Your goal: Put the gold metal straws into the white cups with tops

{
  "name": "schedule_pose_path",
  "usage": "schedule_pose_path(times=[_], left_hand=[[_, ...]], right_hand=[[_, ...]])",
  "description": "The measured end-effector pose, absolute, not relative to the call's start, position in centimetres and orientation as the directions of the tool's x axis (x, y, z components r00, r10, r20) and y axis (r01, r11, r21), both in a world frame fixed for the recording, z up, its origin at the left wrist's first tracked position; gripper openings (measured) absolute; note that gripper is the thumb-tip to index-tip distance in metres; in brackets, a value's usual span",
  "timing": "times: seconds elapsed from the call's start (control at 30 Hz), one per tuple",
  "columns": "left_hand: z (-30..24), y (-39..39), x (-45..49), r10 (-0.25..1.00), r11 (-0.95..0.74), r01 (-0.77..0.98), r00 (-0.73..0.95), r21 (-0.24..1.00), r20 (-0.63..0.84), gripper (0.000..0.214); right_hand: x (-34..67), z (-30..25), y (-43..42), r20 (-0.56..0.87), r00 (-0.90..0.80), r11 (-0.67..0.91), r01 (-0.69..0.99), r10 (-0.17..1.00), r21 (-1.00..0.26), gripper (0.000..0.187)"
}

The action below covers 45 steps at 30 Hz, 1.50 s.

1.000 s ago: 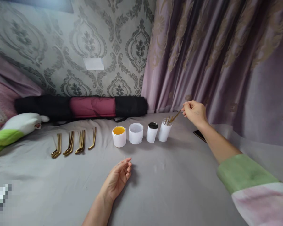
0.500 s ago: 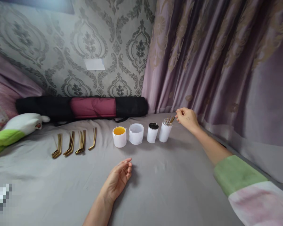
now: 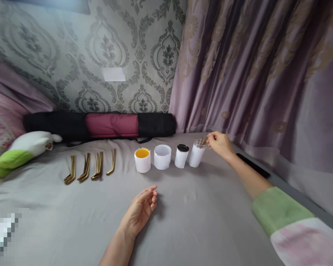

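My right hand (image 3: 218,143) is at the rim of the white-wrapped glass jar (image 3: 196,155), pinching the upper end of a thin gold metal straw that leans out of it. Several gold straws (image 3: 202,140) stand in this jar, their lower parts hidden by the wrap. My left hand (image 3: 143,207) rests on the grey sheet, palm turned inward and fingers loosely bent, holding nothing. In front of it stand a white cup with yellow inside (image 3: 142,162), a wide white cup (image 3: 162,158) and a white cup with a black inside (image 3: 181,157).
Bent gold metal straws lie on the left in three bundles (image 3: 83,168) and a smaller group (image 3: 111,162). Behind them are a black and maroon long bag (image 3: 112,125) and a white and green plush toy (image 3: 24,147). A black flat object (image 3: 254,166) lies beyond my right forearm.
My right hand has dropped slightly closer to the jar's rim, with the straw lower. The view has shifted a little; my left hand stays in place on the sheet.
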<state>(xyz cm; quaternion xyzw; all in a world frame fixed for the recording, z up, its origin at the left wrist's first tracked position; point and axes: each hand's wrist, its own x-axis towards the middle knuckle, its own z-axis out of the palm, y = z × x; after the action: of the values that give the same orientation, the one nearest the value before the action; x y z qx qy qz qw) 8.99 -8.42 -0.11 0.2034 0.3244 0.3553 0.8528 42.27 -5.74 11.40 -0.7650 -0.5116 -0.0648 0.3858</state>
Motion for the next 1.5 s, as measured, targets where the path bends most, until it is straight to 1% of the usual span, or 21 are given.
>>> schedule_pose_path(times=[0.17, 0.43, 0.7, 1.0, 1.13, 1.3, 1.4, 1.5], left_hand=[[-0.1, -8.4, 9.0, 0.738, 0.665, -0.476, 0.537, 0.576, -0.408, 0.022], [-0.3, -8.4, 9.0, 0.74, 0.661, -0.47, 0.538, 0.585, -0.403, 0.025], [-0.2, -8.3, 9.0, 0.742, 0.658, -0.474, 0.54, 0.585, -0.398, 0.025], [-0.3, -8.3, 9.0, 0.742, 0.658, -0.475, 0.541, 0.584, -0.396, 0.026], [-0.3, -8.2, 9.0, 0.742, 0.659, -0.478, 0.539, 0.581, -0.399, 0.025], [-0.3, -8.3, 9.0, 0.741, 0.662, -0.488, 0.541, 0.568, -0.399, 0.025], [-0.4, -8.3, 9.0, 0.738, 0.665, -0.488, 0.541, 0.565, -0.402, 0.026], [-0.3, -8.3, 9.0, 0.74, 0.665, -0.494, 0.541, 0.56, -0.401, 0.025]], right_hand=[[42.2, 11.2, -5.7, 0.484, 0.481, -0.186, 0.823, 0.731, -0.536, 0.021], [42.0, 10.4, -5.7, 0.514, 0.48, -0.168, 0.826, 0.711, -0.538, 0.016], [42.8, 9.6, -5.2, 0.536, 0.468, -0.163, 0.839, 0.703, -0.519, 0.017], [43.4, 8.8, -5.0, 0.53, 0.488, -0.142, 0.814, 0.694, -0.563, 0.021], [43.4, 8.6, -5.1, 0.503, 0.518, -0.133, 0.776, 0.692, -0.617, 0.024], [43.1, 8.6, -5.8, 0.422, 0.586, -0.086, 0.647, 0.692, -0.757, 0.024], [42.8, 8.4, -6.3, 0.42, 0.632, -0.031, 0.576, 0.651, -0.817, 0.024], [42.2, 8.0, -7.1, 0.377, 0.699, 0.012, 0.467, 0.608, -0.884, 0.024]])
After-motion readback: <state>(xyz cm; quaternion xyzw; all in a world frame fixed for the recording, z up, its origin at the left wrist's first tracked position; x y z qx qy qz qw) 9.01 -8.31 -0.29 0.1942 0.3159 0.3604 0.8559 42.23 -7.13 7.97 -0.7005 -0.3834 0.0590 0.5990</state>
